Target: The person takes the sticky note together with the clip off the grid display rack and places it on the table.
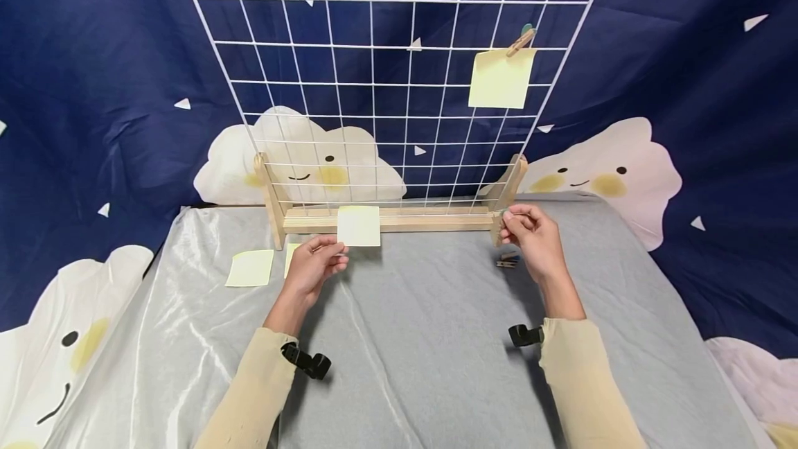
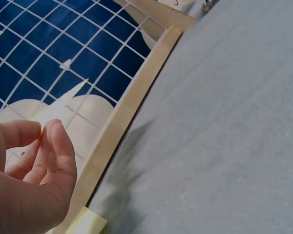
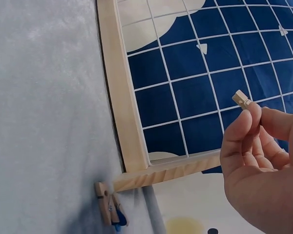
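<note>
My left hand (image 1: pixel 310 270) pinches a pale yellow sticky note (image 1: pixel 359 226) by its lower left corner, raised in front of the rack's wooden base bar. In the right wrist view, my right hand (image 3: pixel 266 161) holds a small wooden clothespin (image 3: pixel 240 99) between thumb and fingers; its tip points up and away. That hand is near the right foot of the white wire grid rack (image 1: pixel 388 47). High on the grid's right side hangs another sticky note (image 1: pixel 501 82), held by a wooden clothespin (image 1: pixel 521 43) with a green decoration.
A yellow sticky note (image 1: pixel 250 269) lies on the grey cloth (image 1: pixel 411 338) at the left. Another note (image 1: pixel 290 253) is partly hidden behind my left hand. Loose clothespins (image 1: pixel 508 262) lie by the right wooden foot (image 1: pixel 512 182). Behind the rack hangs a blue cloud-print curtain (image 1: pixel 100 33).
</note>
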Demonstrator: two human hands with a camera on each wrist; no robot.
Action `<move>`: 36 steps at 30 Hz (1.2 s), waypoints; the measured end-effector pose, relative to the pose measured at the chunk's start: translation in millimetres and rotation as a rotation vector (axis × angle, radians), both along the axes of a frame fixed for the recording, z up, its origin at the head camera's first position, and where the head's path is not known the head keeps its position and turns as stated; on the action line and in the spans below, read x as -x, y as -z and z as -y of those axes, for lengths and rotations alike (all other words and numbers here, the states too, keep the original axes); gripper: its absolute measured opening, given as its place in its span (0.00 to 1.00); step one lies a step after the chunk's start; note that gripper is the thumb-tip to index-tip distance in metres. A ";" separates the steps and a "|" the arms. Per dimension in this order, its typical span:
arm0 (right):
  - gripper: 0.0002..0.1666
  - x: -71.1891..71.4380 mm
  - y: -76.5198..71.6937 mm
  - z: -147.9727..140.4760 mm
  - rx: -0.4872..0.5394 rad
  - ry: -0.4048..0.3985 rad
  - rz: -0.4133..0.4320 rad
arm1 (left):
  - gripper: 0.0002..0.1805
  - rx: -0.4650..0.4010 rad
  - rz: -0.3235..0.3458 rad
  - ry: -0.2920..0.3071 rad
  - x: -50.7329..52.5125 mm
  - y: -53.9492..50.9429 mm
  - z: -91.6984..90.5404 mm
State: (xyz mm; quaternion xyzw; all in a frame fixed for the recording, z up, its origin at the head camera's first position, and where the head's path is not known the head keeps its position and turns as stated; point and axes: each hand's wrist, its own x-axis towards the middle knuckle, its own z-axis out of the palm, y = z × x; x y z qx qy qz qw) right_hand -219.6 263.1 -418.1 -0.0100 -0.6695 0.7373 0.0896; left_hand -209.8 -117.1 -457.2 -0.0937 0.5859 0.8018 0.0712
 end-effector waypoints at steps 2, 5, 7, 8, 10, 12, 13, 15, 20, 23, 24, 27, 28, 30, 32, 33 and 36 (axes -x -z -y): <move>0.05 -0.9 1.6 -0.2 -0.005 0.003 0.002 | 0.10 -0.003 0.007 0.000 -0.2 2.4 0.5; 0.06 -2.4 4.2 -1.4 0.001 0.003 0.008 | 0.08 0.004 0.019 0.006 -0.7 5.6 1.1; 0.08 -3.7 5.8 -2.2 -0.008 -0.003 0.015 | 0.08 0.005 0.030 0.006 -1.0 7.6 1.3; 0.09 -4.2 6.7 -2.7 -0.005 -0.003 0.019 | 0.08 0.003 0.034 0.008 -1.1 8.8 1.6; 0.10 -5.1 8.6 -3.7 -0.006 -0.004 0.029 | 0.08 0.000 0.041 0.013 -1.2 11.0 2.0; 0.10 -6.0 10.5 -4.6 -0.014 0.000 0.041 | 0.09 -0.004 0.045 0.014 -1.5 13.1 2.6; 0.10 -6.4 11.4 -5.2 -0.022 0.002 0.044 | 0.09 -0.004 0.045 0.015 -1.5 14.0 3.0; 0.10 -7.8 13.1 -6.7 -0.022 0.004 0.053 | 0.09 -0.001 0.048 0.017 -1.9 15.8 3.4; 0.13 -11.9 18.6 -12.5 -0.026 -0.006 0.058 | 0.08 -0.009 0.062 0.014 -3.4 20.3 3.7; 0.12 -13.8 22.3 -15.1 -0.024 -0.009 0.066 | 0.08 -0.011 0.074 0.013 -4.8 23.0 4.5; 0.13 -14.3 23.6 -15.8 -0.030 -0.015 0.070 | 0.08 -0.009 0.079 0.012 -5.3 23.8 4.9; 0.14 -15.5 27.6 -17.0 -0.050 -0.029 0.099 | 0.08 -0.005 0.092 0.010 -6.7 26.3 6.7; 0.16 -16.0 28.8 -17.4 -0.066 -0.036 0.107 | 0.08 -0.003 0.094 0.008 -7.0 26.9 7.4; 0.18 -16.6 31.2 -18.4 -0.098 -0.048 0.120 | 0.08 0.002 0.093 0.005 -7.3 28.2 8.8; 0.19 -17.2 33.4 -19.3 -0.126 -0.051 0.130 | 0.08 0.007 0.093 0.004 -7.7 28.9 10.1; 0.19 -17.3 34.6 -20.2 -0.137 -0.051 0.132 | 0.08 0.013 0.095 0.005 -7.9 29.2 10.6; 0.19 -17.1 38.7 -23.0 -0.138 -0.055 0.133 | 0.09 0.022 0.109 0.006 -8.9 30.1 11.8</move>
